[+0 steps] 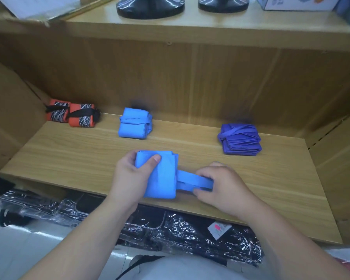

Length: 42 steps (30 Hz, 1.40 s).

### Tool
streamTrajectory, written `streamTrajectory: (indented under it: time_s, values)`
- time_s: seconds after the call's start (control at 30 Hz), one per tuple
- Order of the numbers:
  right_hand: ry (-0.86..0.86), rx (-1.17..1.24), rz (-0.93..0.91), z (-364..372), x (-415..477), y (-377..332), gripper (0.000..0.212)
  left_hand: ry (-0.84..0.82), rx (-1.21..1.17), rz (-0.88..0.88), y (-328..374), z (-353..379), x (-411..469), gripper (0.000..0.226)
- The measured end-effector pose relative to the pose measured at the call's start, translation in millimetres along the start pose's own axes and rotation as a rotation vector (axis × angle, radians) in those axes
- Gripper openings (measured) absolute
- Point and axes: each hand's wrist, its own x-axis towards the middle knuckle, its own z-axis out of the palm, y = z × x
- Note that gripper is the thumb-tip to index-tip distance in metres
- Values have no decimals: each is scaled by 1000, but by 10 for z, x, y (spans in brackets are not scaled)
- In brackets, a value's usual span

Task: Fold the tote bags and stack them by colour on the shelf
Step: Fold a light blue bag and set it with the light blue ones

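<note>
head view looks down on a wooden shelf (271, 178), where a light blue tote bag (162, 178) lies near the front edge, about in the middle of the width. it is folded to a thick, smooth rectangle with several layers showing at its far edge and one soft crease down its top face. its long axis goes from the far side to the near side, leaning a little to the right at the near end. two flat straps (192, 181) of the same blue come out from its right side and point to the right, almost along the front edge of the shelf. the left grip (132, 174) holds the bag at its left edge, thumb pressed on the top face, the other fingers hidden behind the cloth. the right grip (224, 186) is curled around the free end of the straps. farther back lies a second folded light blue bag (134, 124), bound with its own strap. a purple folded stack (239, 140) lies well apart to the right, and two orange patterned bundles (72, 114) with black ties sit touching each other in the far left corner. below the shelf there are black goods in shiny plastic wrap (190, 235).
</note>
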Motion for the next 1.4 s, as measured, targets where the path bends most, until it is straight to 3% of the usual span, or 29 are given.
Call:
streamTrajectory:
  time_s: [0.07,0.2,0.23,0.37,0.47,0.57,0.7,0.77,0.83,0.93,1.1,1.23,1.33,1.37,1.4]
  values:
    - [33,41,-8,-51,-9,5,20,8,0,-6,84,-40,-6,13]
    - [95,24,-103,-133,-21,-56,55,6,-57,-39,229,-38,-51,17]
    - [100,-12,-122,-140,-18,-103,55,-3,-67,-43,258,-20,-69,16]
    - [127,18,-85,-165,-7,-230,13,-33,1,-8,318,55,-85,18]
    - [-37,273,106,-332,-11,-150,4,16,106,54,307,33,-11,17]
    - [-188,599,157,-490,-54,-84,5,24,233,117,286,9,26,17]
    - [-110,1133,197,-515,-18,-104,48,21,377,184,270,83,48,23]
    - [-95,1224,169,-568,11,-165,61,52,372,170,239,117,97,34]
    - [-139,1129,132,-620,-14,-217,62,88,345,159,235,120,151,41]
    - [-240,845,76,-628,-99,-246,65,165,176,148,302,95,261,24]
    - [-282,61,-22,-480,-161,-292,54,228,-95,153,577,146,305,8]
    - [-201,-57,16,-405,-69,-127,75,86,-221,75,750,227,130,13]
    - [-169,331,83,-397,18,-6,55,3,-228,18,737,246,-1,12]
    - [-191,578,127,-397,40,-4,63,-16,-227,-4,716,234,-27,12]
    - [-194,852,177,-402,74,2,86,-31,-222,-25,682,210,-47,12]
